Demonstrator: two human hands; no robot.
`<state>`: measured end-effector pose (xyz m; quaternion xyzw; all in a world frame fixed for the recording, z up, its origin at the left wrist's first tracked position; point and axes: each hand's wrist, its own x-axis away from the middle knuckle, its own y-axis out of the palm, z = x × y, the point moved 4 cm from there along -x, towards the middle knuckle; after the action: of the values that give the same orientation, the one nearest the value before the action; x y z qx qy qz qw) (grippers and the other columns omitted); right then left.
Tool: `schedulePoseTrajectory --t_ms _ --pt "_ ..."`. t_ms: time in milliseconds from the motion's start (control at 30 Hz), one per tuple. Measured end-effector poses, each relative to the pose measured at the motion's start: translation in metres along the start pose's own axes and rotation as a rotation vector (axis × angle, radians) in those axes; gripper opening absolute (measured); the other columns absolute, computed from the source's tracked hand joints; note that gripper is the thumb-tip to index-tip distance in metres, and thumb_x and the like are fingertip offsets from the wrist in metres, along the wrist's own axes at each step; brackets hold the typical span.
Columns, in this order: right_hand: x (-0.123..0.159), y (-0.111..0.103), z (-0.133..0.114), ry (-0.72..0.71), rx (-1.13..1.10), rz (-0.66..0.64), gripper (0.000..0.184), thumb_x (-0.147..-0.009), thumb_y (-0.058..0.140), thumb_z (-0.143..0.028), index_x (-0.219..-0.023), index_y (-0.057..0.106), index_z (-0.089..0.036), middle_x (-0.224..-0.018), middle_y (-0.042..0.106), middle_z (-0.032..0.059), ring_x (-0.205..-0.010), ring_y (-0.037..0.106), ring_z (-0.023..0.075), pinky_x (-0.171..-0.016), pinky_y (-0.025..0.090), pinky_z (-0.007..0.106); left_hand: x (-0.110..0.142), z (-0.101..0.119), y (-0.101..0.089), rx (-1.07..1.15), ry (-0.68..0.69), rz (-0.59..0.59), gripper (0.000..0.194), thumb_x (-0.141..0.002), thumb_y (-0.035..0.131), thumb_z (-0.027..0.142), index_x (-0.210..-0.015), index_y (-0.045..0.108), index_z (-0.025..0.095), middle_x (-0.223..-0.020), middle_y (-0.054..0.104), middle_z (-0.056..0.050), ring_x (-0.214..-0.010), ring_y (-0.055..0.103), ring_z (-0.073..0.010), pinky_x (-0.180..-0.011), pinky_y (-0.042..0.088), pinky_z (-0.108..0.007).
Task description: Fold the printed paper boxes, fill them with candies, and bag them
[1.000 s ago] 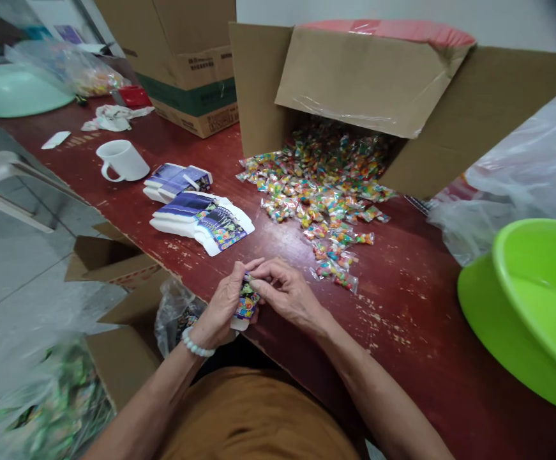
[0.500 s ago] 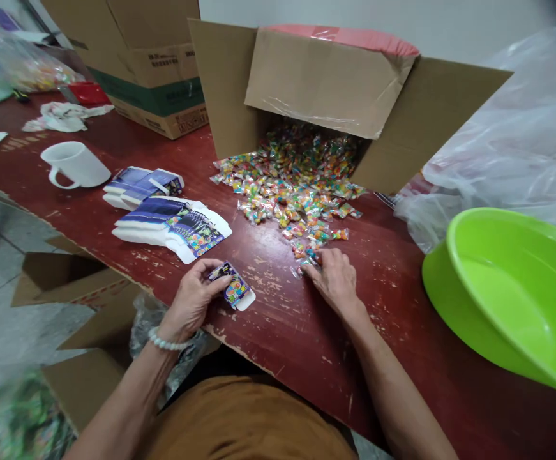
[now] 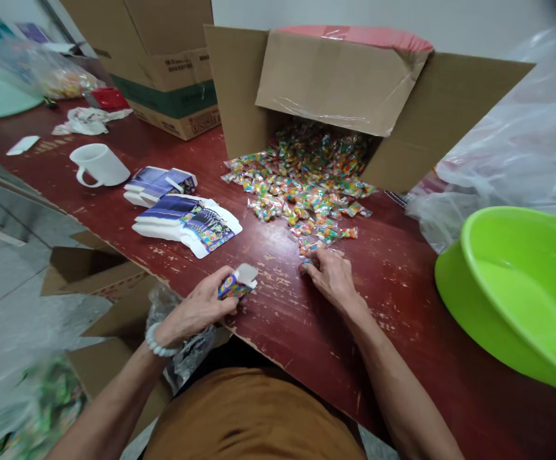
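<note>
My left hand (image 3: 201, 303), a pale bead bracelet at its wrist, grips a small printed candy box (image 3: 234, 286). The box is tilted, with its open white-flapped end facing right. My right hand (image 3: 331, 275) has its fingertips pinched on a small clear candy packet (image 3: 303, 266) at the near end of the pile; the fingers partly hide it. Many wrapped candy packets (image 3: 301, 191) spill from a cardboard box (image 3: 335, 86) lying on its side. Left of them, flattened purple printed boxes (image 3: 186, 223) lie in a fanned stack, with another small stack (image 3: 160, 184) behind.
A white mug (image 3: 99, 165) and a crumpled cloth (image 3: 86, 120) are at the left of the red table (image 3: 278, 319). A large carton (image 3: 163, 76) stands behind. At the right sits a green basin (image 3: 498, 306) beside plastic sheeting (image 3: 512, 147). Open cartons (image 3: 100, 275) stand below the table edge.
My left hand has turned the small box, so its open end now tips upward to the right. My right hand stays at the near packets, its fingers closed on one. The view has shifted slightly.
</note>
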<state>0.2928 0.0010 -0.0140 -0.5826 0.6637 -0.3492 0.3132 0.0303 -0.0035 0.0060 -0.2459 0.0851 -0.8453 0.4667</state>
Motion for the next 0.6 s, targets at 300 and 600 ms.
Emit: schedulePoseTrajectory --t_ms 300,600 --pt "0.020 0.000 -0.059 -0.258 -0.734 -0.053 0.013 -0.086 0.066 -0.032 -0.094 0.067 -0.022 -0.080 0.065 0.0013 -0.071 0.057 0.0152 -0.068 0.045 0.029 0.001 0.015 0.036 0.403 -0.040 -0.100 0.045 -0.072 0.067 0.021 -0.115 0.055 0.017 -0.072 0.056 0.004 -0.053 0.049 -0.0087 -0.052 0.042 -0.021" --pt "0.025 -0.002 -0.083 -0.482 -0.583 -0.304 0.022 -0.091 0.055 -0.018 -0.107 0.068 -0.024 -0.093 0.070 0.0038 -0.084 0.063 0.0168 -0.080 0.048 0.033 -0.001 0.021 0.047 0.479 0.014 -0.109 0.039 -0.073 0.071 0.024 -0.108 0.056 0.017 -0.071 0.057 0.004 -0.055 0.049 -0.0089 -0.051 0.043 -0.021"
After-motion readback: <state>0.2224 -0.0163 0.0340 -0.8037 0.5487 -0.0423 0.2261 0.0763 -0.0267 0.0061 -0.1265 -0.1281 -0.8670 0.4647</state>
